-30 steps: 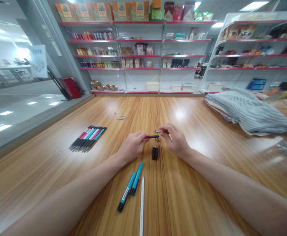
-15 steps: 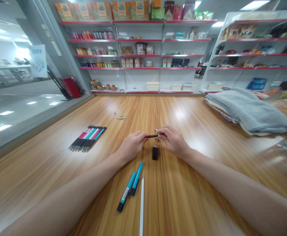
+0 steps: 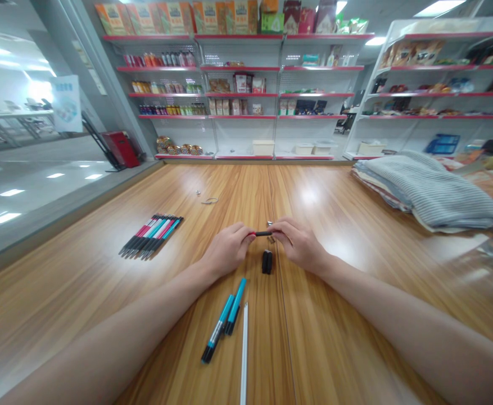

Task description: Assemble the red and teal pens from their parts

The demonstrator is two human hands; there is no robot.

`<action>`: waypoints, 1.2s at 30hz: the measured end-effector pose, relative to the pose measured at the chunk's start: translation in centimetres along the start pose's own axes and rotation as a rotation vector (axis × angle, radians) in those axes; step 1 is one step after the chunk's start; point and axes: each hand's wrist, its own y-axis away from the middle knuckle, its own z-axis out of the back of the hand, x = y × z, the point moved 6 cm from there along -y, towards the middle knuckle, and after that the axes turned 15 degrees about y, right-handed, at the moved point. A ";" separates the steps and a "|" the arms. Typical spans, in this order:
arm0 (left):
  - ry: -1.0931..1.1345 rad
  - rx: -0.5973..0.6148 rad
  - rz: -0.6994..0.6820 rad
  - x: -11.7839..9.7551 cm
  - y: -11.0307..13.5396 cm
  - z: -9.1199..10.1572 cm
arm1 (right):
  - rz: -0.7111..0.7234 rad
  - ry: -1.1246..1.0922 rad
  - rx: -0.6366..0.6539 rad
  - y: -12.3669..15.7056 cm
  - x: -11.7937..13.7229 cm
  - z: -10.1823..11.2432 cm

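Between my two hands lies a red and black pen (image 3: 263, 233), held level just above the table. My left hand (image 3: 228, 247) pinches its red end, and the fingertips of my right hand (image 3: 299, 241) close on its black end. Small metal pieces (image 3: 270, 224) and brownish bits lie by my right fingertips. Nearer to me are black grips (image 3: 267, 262) side by side. Two turquoise pen barrels (image 3: 235, 306) with black ends lie closer still, beside thin white refills (image 3: 244, 349).
Several finished-looking pens (image 3: 151, 236) in red, white, turquoise and black lie in a row at left. A thin ring-shaped strip (image 3: 209, 201) and a small silver piece (image 3: 198, 193) sit farther back. Folded striped cloth (image 3: 432, 185) is piled at right. Stocked shelves (image 3: 238, 68) stand behind the table.
Both hands keep their hold on the pen, with only a slight shift of the right fingers at the black end. Nothing else on the table has moved.
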 end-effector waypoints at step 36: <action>-0.061 0.014 -0.076 -0.8 -0.1 0.4 | 0.011 0.163 0.148 0.4 -0.2 -0.9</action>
